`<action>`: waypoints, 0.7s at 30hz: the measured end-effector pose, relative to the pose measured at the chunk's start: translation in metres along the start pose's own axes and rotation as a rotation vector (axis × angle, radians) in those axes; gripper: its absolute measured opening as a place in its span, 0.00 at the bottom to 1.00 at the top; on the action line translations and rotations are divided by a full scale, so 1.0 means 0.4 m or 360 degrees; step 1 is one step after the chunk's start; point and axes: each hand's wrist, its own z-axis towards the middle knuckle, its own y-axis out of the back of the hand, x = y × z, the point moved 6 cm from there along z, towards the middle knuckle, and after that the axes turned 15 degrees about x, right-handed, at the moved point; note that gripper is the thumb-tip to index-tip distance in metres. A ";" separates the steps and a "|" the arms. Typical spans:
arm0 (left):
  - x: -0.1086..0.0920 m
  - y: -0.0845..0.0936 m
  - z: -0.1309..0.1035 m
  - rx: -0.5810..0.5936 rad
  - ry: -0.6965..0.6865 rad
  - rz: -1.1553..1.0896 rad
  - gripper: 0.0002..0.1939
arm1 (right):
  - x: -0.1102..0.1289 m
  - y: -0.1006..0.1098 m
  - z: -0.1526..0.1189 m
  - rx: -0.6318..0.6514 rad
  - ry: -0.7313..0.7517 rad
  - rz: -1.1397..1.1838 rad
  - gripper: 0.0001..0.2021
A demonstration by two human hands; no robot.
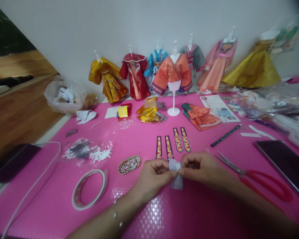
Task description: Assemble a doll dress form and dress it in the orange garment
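Observation:
A small pale, whitish piece (176,183) is pinched between my two hands above the pink table (109,219). My left hand (155,174) grips its left side with thumb and fingers. From the right, my right hand (195,166) pinches the same piece, and both thumb tips nearly meet on it. Just beyond my fingers lie patterned strips with dark borders (178,139), two of them partly covered at their lower ends by my left hand. An oval tray of multicoloured beads (129,165) rests left of my left hand.
A tape roll (77,196) lies at left, near a white cable (36,186). Red-handled scissors (266,186) and a dark phone (284,159) are at right. Small dressed mannequins (174,69) line the wall. Plastic bags (62,96) sit at both back corners.

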 end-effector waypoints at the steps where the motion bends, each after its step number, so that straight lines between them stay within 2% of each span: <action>1: -0.002 0.000 0.000 -0.0011 0.0001 -0.0005 0.10 | -0.002 0.000 0.001 0.0004 -0.0003 0.0016 0.13; 5: -0.005 0.003 -0.002 -0.0077 -0.0002 -0.0048 0.12 | 0.003 0.006 -0.003 -0.0032 0.0021 0.0030 0.12; 8: -0.002 0.009 -0.004 -0.0143 -0.0006 -0.0059 0.13 | 0.024 0.018 -0.019 -0.0194 0.0131 -0.0094 0.10; 11: 0.001 0.014 -0.005 -0.0188 0.0007 -0.0030 0.14 | 0.077 0.017 -0.049 -0.0403 0.0495 -0.0551 0.05; 14: -0.001 0.016 -0.006 -0.0217 0.0009 0.0006 0.13 | 0.114 -0.014 -0.076 -0.0453 0.0810 -0.1081 0.05; 17: -0.002 0.016 -0.007 -0.0218 0.0007 0.0033 0.12 | 0.113 -0.029 -0.082 -0.0440 0.0824 -0.1300 0.07; 21: -0.002 0.013 -0.007 -0.0193 0.0015 0.0054 0.10 | 0.108 -0.032 -0.081 -0.0428 0.0815 -0.1387 0.08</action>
